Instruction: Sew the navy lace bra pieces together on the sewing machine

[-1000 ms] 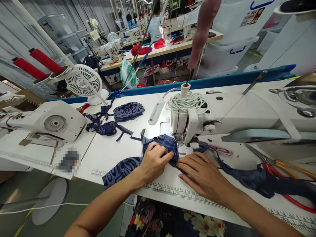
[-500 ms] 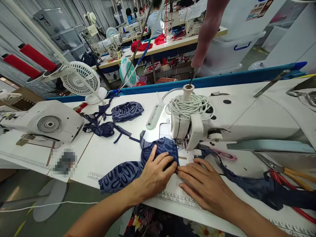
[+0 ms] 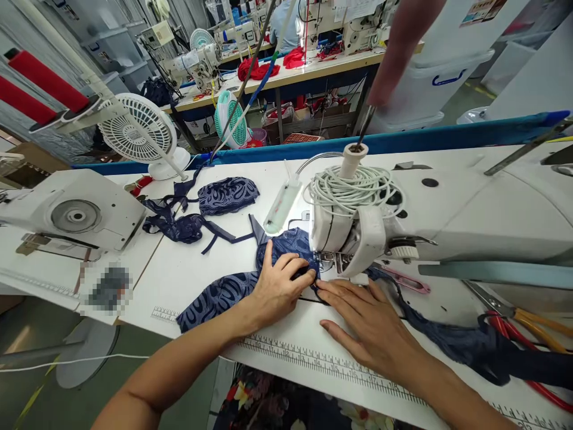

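Note:
A navy lace garment (image 3: 224,294) lies on the white table, its end under the head of the white sewing machine (image 3: 358,230). My left hand (image 3: 280,285) rests on the lace just left of the needle, fingers curled and pressing the fabric down. My right hand (image 3: 364,319) lies flat beside it, fingers stretched toward the needle and touching the fabric's edge. A dark navy strip (image 3: 447,334) trails off to the right behind the machine.
More navy lace pieces (image 3: 210,206) lie at the back left. A second machine (image 3: 74,209) and a white fan (image 3: 134,134) stand at left. Pink snips (image 3: 407,279) and orange-handled scissors (image 3: 523,313) lie at right. Another person's arm (image 3: 398,48) reaches in at the top.
The view has tilted up a little. Both hands have crept forward, pushing the lace closer under the machine head; the fingers of my left hand have curled more.

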{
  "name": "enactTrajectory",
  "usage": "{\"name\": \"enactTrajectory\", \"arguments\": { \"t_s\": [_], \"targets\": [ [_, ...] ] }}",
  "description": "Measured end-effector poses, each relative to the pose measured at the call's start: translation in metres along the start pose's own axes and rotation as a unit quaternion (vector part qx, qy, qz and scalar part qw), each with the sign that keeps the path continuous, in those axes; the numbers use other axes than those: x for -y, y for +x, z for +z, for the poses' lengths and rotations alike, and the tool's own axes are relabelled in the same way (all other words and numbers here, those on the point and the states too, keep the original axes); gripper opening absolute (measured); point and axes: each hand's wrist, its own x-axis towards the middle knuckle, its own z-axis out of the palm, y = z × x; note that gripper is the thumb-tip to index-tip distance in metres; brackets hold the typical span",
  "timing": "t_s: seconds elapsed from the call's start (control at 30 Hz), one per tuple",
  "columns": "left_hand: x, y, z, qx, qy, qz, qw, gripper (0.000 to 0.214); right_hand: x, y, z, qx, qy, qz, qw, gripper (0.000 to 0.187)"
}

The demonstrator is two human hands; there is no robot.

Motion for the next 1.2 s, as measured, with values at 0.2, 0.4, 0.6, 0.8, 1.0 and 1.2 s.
{"name": "enactTrajectory", "arguments": {
  "t_s": [0.2,0.4,0.6,0.8,1.0,1.2],
  "targets": [
    [-0.010,-0.003,-0.005,-0.042,0.013,-0.023,0.999,0.032,0.004,-0.003,0.000,0.014,0.004,0.005,1.000,0.029],
    [-0.012,0.000,-0.008,-0.020,0.060,0.017,0.998,0.030,0.003,-0.002,0.002,-0.001,0.002,-0.004,1.000,0.026],
    [-0.013,-0.001,-0.001,-0.013,0.067,0.019,0.997,0.028,0.001,-0.001,0.001,-0.018,-0.015,-0.001,1.000,0.026],
    [-0.007,0.011,0.006,-0.031,0.086,0.021,0.996,0.023,-0.005,0.000,0.007,-0.007,-0.046,0.008,0.999,0.034],
    [-0.015,0.012,0.003,-0.027,0.123,-0.016,0.992,0.023,-0.007,0.000,0.008,-0.001,-0.067,0.012,0.998,0.036],
    [-0.010,0.005,-0.014,-0.078,0.106,-0.025,0.991,0.023,-0.009,-0.012,-0.011,-0.028,-0.225,0.068,0.971,0.034]
  ]
}}
